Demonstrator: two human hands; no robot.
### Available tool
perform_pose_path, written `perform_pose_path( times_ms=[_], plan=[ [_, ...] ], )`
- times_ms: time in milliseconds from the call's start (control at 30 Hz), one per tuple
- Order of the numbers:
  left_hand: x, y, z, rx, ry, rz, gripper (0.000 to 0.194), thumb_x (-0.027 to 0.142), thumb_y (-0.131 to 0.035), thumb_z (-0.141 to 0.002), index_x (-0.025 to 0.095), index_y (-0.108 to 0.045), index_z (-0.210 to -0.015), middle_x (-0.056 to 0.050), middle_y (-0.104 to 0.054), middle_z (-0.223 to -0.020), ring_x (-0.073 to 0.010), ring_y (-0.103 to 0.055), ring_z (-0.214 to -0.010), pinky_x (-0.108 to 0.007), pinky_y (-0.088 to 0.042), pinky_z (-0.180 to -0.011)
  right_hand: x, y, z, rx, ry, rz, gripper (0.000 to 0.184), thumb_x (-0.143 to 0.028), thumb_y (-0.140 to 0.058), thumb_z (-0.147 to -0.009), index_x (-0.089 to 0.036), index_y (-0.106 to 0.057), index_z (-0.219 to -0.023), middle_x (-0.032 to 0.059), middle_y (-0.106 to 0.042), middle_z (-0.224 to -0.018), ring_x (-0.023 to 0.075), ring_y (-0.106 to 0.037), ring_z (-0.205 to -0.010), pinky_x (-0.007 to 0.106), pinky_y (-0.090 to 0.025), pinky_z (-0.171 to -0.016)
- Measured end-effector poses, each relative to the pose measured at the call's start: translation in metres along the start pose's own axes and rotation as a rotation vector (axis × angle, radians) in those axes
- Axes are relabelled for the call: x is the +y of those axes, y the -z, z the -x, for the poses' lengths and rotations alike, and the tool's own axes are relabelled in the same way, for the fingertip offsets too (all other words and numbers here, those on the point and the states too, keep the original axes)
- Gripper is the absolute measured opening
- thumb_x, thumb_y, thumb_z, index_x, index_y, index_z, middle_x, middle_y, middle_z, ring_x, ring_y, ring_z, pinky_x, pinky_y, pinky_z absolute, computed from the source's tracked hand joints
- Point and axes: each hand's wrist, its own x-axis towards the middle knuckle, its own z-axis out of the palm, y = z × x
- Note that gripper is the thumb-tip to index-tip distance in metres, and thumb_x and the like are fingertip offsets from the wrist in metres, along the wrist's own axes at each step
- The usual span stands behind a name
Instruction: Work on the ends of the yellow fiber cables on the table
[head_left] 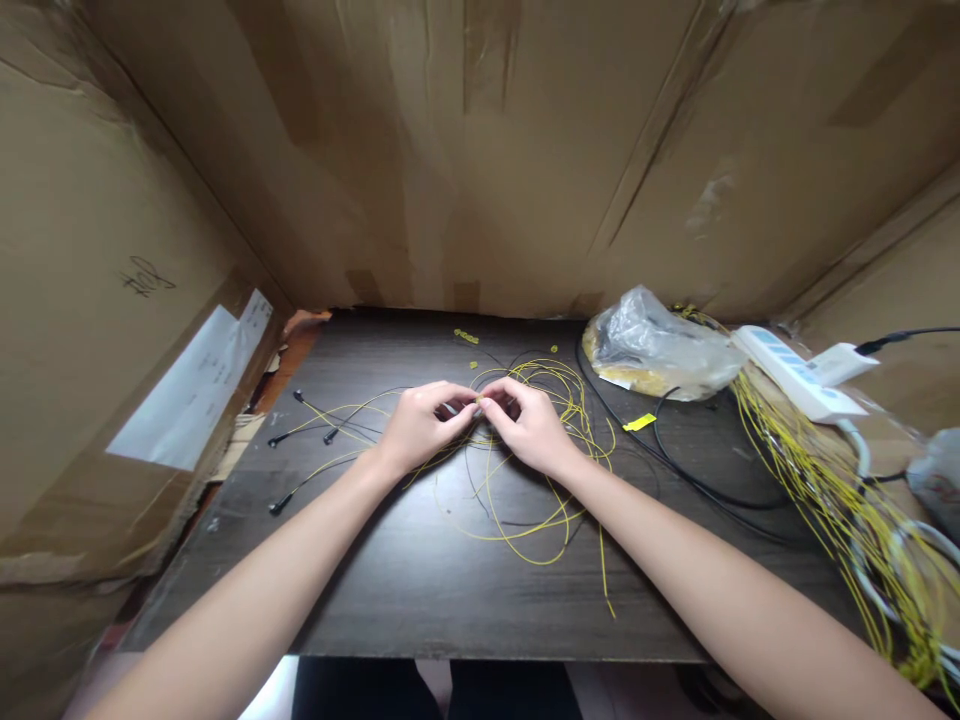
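Over the middle of the table, my left hand (pixel 429 425) and my right hand (pixel 529 425) meet fingertip to fingertip, both closed in a pinch. A tiny yellow piece (pixel 480 401) shows between their tips; its exact shape is too small to make out. Thin yellow wires (pixel 564 520) lie in loose loops under and right of my right hand, mixed with thin black ones. Left of my left hand, several black connectors (pixel 279 505) end yellow and black leads that run in beneath the hands. Part of the wires is hidden by my hands.
Small yellow pieces (pixel 466 337) lie at the back of the dark table (pixel 360 600). At right are a plastic bag (pixel 660 340), a white power strip (pixel 799 372), a black cable (pixel 705 490) with a yellow tag, and a yellow wire bundle (pixel 806 485). Cardboard walls (pixel 420 180) enclose the table.
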Motion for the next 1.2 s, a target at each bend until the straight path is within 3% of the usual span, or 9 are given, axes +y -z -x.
perform_pose_path(
  times_ms=[500,733,1200],
  plan=[
    [0.0017,-0.0019,0.0003,0.003,-0.031,-0.029,0.011,0.023,-0.067,-0.090,0.016,-0.075,-0.093,-0.003,-0.075,-0.079,-0.0117,-0.067,-0.061,-0.020,-0.055,-0.059,-0.0017,-0.0003,-0.0018,-0.007,0.003,0.077,0.027,-0.032,-0.053,-0.099,-0.019,-0.062,-0.076,0.0005,-0.063,-0.070,0.0150,-0.056,-0.067,0.028,-0.040,-0.066],
    [0.0033,-0.0021,0.0006,-0.016,-0.002,-0.020,0.011,0.025,-0.068,-0.089,0.017,-0.075,-0.091,-0.002,-0.075,-0.080,-0.0116,-0.067,-0.060,-0.021,-0.055,-0.057,-0.0023,0.0010,-0.0013,-0.032,-0.003,0.038,0.009,-0.022,-0.059,-0.090,-0.020,-0.062,-0.082,0.0009,-0.065,-0.077,0.0162,-0.058,-0.074,0.029,-0.043,-0.070],
    [0.0034,-0.0023,0.0005,-0.002,-0.032,-0.014,0.010,0.020,-0.067,-0.089,0.017,-0.076,-0.093,-0.002,-0.076,-0.080,-0.0104,-0.066,-0.060,-0.018,-0.054,-0.057,-0.0011,0.0017,0.0003,-0.017,-0.004,0.076,0.025,-0.032,-0.054,-0.097,-0.020,-0.064,-0.078,0.0007,-0.062,-0.071,0.0160,-0.054,-0.069,0.029,-0.040,-0.067]
  ],
)
